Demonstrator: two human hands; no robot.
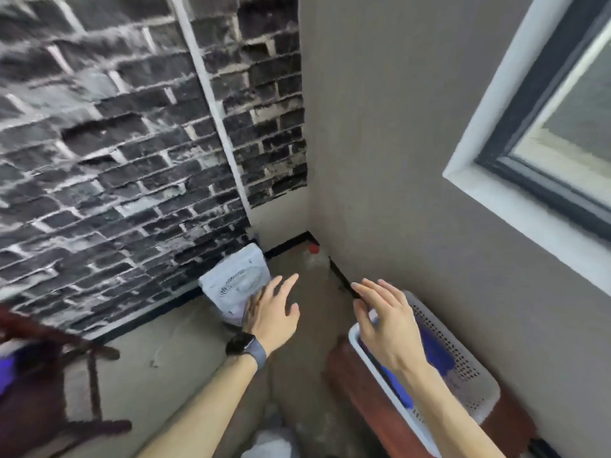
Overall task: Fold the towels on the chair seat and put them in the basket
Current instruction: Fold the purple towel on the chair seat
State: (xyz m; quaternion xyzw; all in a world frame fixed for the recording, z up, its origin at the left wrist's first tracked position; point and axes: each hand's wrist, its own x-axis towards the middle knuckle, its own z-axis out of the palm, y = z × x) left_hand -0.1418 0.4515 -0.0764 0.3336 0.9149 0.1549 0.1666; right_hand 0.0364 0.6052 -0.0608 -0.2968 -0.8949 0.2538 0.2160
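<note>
Dark brick wall fills the view while your left hand and right hand hang spread and empty. Blue towels lie in the white basket beneath your right hand; the chair sits blurred at far left. Swing back blind and you may clip the fan.

- Both forearms are seen bare, with no sleeves over them up to the lower edge of the view.
- A smartwatch with a dark rectangular face is worn on the left wrist.
- The watch is fastened by a grey-blue band, smooth and plain.
- No rings or gloves are worn on the left hand or the right hand.
</note>
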